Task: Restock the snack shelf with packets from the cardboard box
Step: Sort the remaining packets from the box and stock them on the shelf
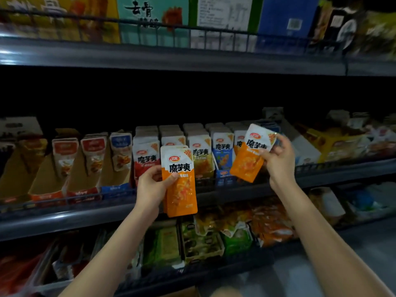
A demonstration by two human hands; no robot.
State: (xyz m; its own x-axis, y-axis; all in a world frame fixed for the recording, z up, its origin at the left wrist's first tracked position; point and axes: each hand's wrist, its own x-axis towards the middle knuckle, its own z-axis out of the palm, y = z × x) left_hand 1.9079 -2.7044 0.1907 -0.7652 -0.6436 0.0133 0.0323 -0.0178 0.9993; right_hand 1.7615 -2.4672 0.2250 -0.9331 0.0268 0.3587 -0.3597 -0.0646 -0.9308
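Note:
My left hand (152, 188) grips a small stack of orange-and-white snack packets (181, 189), held upright in front of the middle shelf (64, 213). Up and to the right, my right hand (278, 156) pinches a single orange-and-white packet (249, 156), tilted, just in front of the rows of upright packets (199, 146) on that shelf. A corner of the cardboard box (182, 292) shows at the bottom edge, below my arms.
Display cartons of red and blue packets (92, 159) stand at the left of the middle shelf. Large boxes (154, 18) fill the top shelf behind a wire rail. The lower shelf holds green and orange bags (235, 230). More goods sit at the far right (342, 142).

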